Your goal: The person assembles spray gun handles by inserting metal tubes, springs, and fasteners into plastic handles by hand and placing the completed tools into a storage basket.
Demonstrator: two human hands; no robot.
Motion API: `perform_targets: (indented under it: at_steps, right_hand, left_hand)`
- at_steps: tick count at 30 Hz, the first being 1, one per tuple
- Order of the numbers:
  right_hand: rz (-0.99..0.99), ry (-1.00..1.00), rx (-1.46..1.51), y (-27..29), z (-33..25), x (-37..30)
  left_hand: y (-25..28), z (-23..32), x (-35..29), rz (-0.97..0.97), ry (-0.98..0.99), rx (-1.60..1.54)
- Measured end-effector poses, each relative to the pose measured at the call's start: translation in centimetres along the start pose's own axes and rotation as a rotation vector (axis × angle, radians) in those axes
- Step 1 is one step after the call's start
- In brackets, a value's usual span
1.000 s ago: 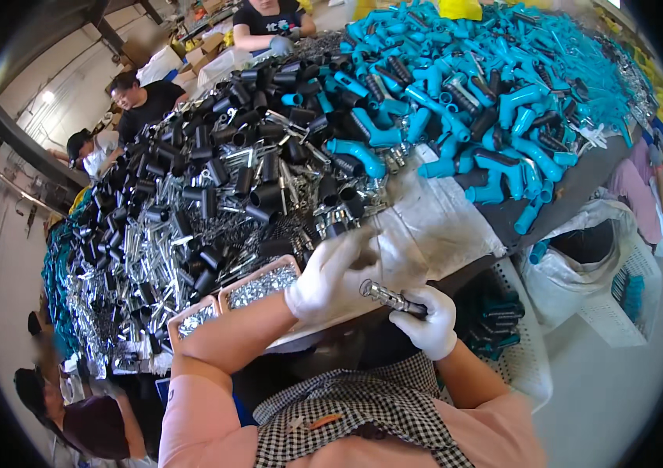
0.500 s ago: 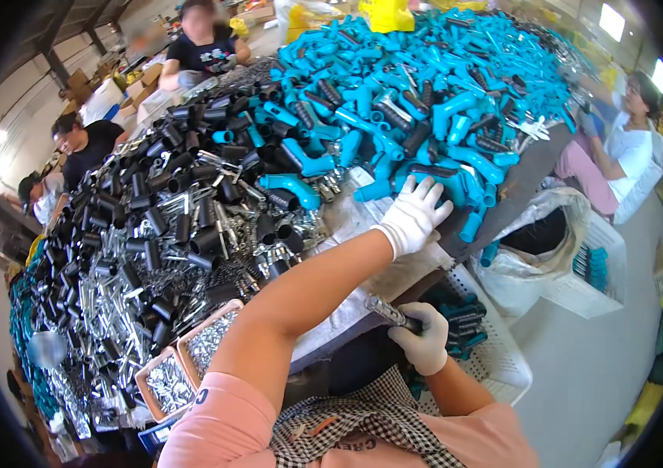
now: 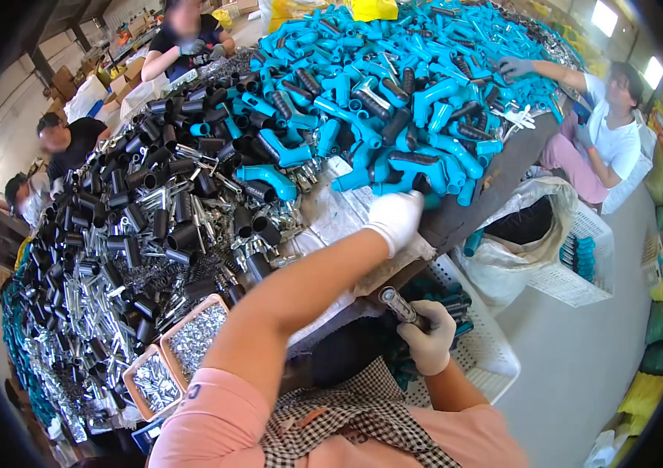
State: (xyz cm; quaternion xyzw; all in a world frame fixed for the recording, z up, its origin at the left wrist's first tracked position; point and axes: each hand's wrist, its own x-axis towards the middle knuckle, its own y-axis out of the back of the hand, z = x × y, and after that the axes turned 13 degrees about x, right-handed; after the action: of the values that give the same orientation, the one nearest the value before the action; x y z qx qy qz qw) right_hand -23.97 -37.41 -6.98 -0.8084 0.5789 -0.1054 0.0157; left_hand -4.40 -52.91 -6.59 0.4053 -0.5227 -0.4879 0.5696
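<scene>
Left hand (image 3: 395, 220) blurred, hold unclear

- The head view, a wide fisheye, looks down and forward from above the near edge of the worktable (image 3: 503, 181).
- The person's forearms (image 3: 300, 290) are close below; the far edge is well off.

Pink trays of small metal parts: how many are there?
2: the larger tray beside the left arm, the smaller tray at that tray's lower left; others may be hidden.

Silver-and-dark cylindrical part (image 3: 400, 303): tilted, gripped in right hand (image 3: 430, 337), off tabletop's (image 3: 456, 221) near edge. Teal-and-black piece (image 3: 430, 201): at left hand (image 3: 395, 221), partly hidden, near same edge.
</scene>
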Motion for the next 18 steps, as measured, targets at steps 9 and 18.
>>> perform_targets:
  at_steps: [9,18]
  right_hand:
    - [-0.273,0.153,-0.046,-3.7,-0.8,-0.5]
    - [-0.592,0.027,-0.153,-10.5,-2.6,-3.8]
  left_hand:
    - [14.7,-7.9,-19.0,-0.014,0.623,-1.165]
    - [15.9,-7.8,-35.5,0.553,0.743,-1.89]
